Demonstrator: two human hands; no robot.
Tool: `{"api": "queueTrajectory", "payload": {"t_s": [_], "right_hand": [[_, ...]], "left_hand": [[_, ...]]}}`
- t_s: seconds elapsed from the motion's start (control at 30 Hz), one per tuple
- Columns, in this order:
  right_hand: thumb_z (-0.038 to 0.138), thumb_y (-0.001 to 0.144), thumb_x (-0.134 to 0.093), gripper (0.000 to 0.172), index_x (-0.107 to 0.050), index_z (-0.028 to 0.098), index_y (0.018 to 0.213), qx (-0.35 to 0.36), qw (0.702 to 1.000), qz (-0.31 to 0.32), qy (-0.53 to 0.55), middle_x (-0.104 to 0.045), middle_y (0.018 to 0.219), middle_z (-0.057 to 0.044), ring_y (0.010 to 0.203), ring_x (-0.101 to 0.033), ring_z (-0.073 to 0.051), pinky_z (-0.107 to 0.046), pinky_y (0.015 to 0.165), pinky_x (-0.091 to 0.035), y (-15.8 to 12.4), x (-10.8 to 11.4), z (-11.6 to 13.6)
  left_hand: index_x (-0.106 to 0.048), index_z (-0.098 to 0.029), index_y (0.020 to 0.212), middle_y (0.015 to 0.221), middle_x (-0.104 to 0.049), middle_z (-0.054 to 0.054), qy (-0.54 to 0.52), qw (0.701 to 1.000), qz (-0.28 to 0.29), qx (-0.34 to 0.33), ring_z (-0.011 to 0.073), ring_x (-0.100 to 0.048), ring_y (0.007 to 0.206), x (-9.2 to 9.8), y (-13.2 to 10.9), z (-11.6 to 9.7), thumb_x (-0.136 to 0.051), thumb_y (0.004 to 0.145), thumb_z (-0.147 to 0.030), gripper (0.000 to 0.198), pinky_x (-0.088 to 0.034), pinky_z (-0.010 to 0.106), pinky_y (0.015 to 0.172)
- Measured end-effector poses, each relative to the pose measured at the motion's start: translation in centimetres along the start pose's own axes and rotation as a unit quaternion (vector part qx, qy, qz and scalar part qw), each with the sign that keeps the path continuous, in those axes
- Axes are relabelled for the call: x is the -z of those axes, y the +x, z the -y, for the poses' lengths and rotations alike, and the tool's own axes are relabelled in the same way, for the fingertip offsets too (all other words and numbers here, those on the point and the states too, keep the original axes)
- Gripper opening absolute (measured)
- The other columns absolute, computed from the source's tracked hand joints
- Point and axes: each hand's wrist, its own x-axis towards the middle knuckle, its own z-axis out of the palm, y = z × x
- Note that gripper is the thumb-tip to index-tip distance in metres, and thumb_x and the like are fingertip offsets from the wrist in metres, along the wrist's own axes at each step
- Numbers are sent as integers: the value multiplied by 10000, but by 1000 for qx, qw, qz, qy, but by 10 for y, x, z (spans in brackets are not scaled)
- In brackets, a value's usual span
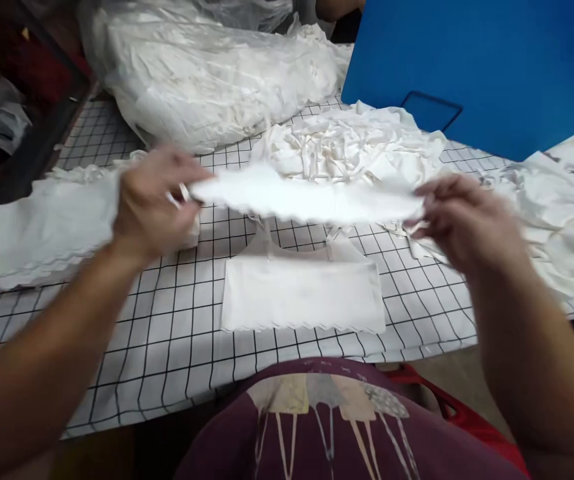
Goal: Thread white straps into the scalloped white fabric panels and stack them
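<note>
Head view: your left hand (159, 203) and right hand (467, 217) each pinch one end of a white scalloped-edge garment (307, 198), blurred and spanning level between them above the grid-patterned tablecloth (177, 340). Nearer you, a white camisole (301, 293) lies flat, straps pointing away. Crumpled white garments (351, 143) are heaped beyond; a white garment stack (51, 220) lies at left.

Garment (303, 293) on tablecloth (167, 347), stack (51, 223) left of it, heap (347, 143) behind it
</note>
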Motion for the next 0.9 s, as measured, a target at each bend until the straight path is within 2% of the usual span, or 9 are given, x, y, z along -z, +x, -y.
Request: {"api": "queueTrajectory", "payload": {"t_s": [0.1,0.17,0.27,0.43,0.6,0.67,0.77,0.83,0.9], "right_hand": [[237,822,-643,134,-638,163,933,-150,986,44,55,-614,862,-35,696,-663,-144,-277,551,-567,-85,-37,-48],[282,829,-646,155,-636,179,944,-194,978,44,64,-604,861,-30,695,-665,-149,-277,536,-577,-111,-43,-62],[345,862,-630,196,-619,201,994,-212,974,47,63,-595,840,-15,703,-666,-150,-279,560,-588,-130,-40,-68],[423,904,-582,270,-587,204,1063,-216,973,75,10,-605,797,-7,681,-671,-150,-267,591,-560,-153,-35,-68],[538,928,-525,382,-546,220,1139,-187,974,35,-124,-634,834,-18,610,-626,-140,-272,560,-493,-163,-30,-76],[537,916,-552,396,-540,218,1149,-157,974,27,-162,-636,817,-19,642,-615,-150,-280,590,-489,-163,-32,-80],[493,894,-599,381,-542,208,1140,-114,976,26,-186,-627,820,-24,698,-599,-162,-288,638,-490,-161,-36,-88],[468,897,-596,356,-547,206,1132,-99,976,17,-194,-622,812,-22,713,-600,-163,-288,662,-491,-160,-39,-95],[472,892,-597,356,-553,211,1131,-85,976,5,-202,-631,814,-22,715,-611,-163,-283,664,-494,-160,-40,-103]], "left_hand": [[-708,-95,1072,972,-643,48,-88,995,33,-35,139,-620,864,-44,-66,-9,-525,844,-85,293,-571,251,678],[-710,-141,1088,994,-645,71,-113,991,57,-32,169,-641,903,-62,-101,-16,-517,812,-34,354,-581,274,701],[-705,-198,1114,1055,-632,79,-122,992,43,-11,199,-648,964,-66,-130,-26,-517,794,-12,415,-579,305,755],[-695,-224,1148,1108,-610,68,-151,987,42,34,199,-639,1002,-60,-148,-35,-540,813,-33,414,-561,317,829],[-706,-246,1126,1138,-628,55,-220,962,85,140,203,-634,1049,-66,-165,-42,-570,839,-129,339,-554,263,775],[-707,-245,1116,1173,-635,56,-279,932,94,211,215,-618,1119,-66,-168,-42,-575,850,-178,304,-553,260,807],[-710,-223,1117,1221,-660,73,-372,862,98,331,244,-618,1152,-65,-167,-42,-614,856,-280,284,-545,317,919],[-715,-186,1107,1199,-686,101,-412,815,79,399,255,-651,1080,-67,-164,-44,-639,858,-367,317,-556,351,905],[-722,-148,1054,1124,-713,119,-425,794,40,433,244,-669,1002,-71,-161,-47,-672,842,-411,341,-562,350,871]]}}
